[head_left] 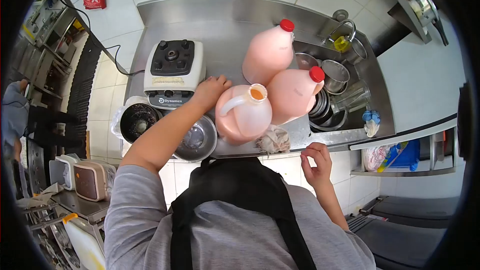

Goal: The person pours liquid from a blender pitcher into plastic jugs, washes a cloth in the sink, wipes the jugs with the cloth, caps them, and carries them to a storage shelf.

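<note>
My left hand (212,91) is at the counter between a white blender base (175,72) and an uncapped plastic jug (240,117) of pink liquid. Its fingers are curled down; what they hold, if anything, is hidden. The jug's handle faces left and orange shows inside its mouth. Two more pink jugs with red caps, one behind (269,52) and one to the right (292,95), stand beside it. Over the floor, just off the counter's front edge, my right hand (316,165) holds nothing, fingers loosely bent and thumb apart. A crumpled cloth (274,139) touches the open jug's base.
A metal bowl (204,142) and a dark container (137,122) sit at the front left. The sink at right holds a strainer (336,72), a clear pitcher (351,95) and stacked dark bowls (320,107). A power cord (119,60) runs left. Another person (22,115) stands far left.
</note>
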`<state>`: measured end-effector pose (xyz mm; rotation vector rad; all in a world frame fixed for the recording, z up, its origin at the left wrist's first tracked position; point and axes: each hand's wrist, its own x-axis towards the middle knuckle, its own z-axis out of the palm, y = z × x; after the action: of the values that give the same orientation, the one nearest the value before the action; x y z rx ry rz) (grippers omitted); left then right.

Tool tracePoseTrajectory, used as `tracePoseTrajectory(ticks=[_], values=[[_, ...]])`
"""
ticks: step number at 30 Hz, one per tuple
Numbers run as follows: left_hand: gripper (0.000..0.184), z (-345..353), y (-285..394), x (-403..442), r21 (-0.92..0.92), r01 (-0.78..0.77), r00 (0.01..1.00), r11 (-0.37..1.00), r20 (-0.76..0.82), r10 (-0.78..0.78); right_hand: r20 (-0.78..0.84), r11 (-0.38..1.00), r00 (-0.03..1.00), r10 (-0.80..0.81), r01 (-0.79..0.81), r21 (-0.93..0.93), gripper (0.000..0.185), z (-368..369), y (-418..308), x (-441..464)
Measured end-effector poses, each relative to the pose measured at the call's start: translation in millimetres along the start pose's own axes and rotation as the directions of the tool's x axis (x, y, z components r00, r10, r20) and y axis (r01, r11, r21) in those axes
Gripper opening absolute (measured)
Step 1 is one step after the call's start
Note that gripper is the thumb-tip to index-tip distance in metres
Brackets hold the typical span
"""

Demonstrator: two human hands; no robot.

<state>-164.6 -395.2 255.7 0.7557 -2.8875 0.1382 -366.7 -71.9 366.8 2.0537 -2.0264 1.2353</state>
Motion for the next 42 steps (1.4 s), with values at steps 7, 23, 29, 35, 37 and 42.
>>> tracePoseTrajectory(ticks=[7,23,29,35,37,42], values=[[0.042,-134.4,13.3,-1.8,-0.747,0.145,0.799,0.649,-0.298,-0.522,-0.002,0.998,1.000,-0.011,0.011,0.069,0.017,-24.1,49.3,-7.3],[0.038,-230.6,125.9,11.0,-0.165,0.253,0.967,0.953,0.021,-0.253,0.067,0.968,0.989,-0.132,0.114,0.225,0.016,-34.4,134.6,-23.5],[0.039,-215.6,143.2,30.7,0.234,0.349,0.923,0.908,0.081,-0.376,0.044,0.963,0.997,-0.071,0.056,0.265,0.015,-45.9,153.6,-37.9],[0.009,-223.2,139.4,19.3,0.198,0.105,0.987,0.975,0.099,-0.127,0.043,0.979,0.999,-0.006,-0.003,0.202,0.013,-58.9,180.7,-56.3],[0.013,-229.3,141.9,13.4,0.003,0.050,0.997,0.999,0.066,-0.050,0.030,0.978,0.999,0.033,-0.038,0.206,0.013,-62.9,187.7,-61.0],[0.020,-225.4,135.2,24.3,-0.577,0.185,0.981,0.795,0.151,-0.119,0.002,0.967,0.994,0.113,-0.111,0.228,0.012,-63.7,194.1,-65.0]])
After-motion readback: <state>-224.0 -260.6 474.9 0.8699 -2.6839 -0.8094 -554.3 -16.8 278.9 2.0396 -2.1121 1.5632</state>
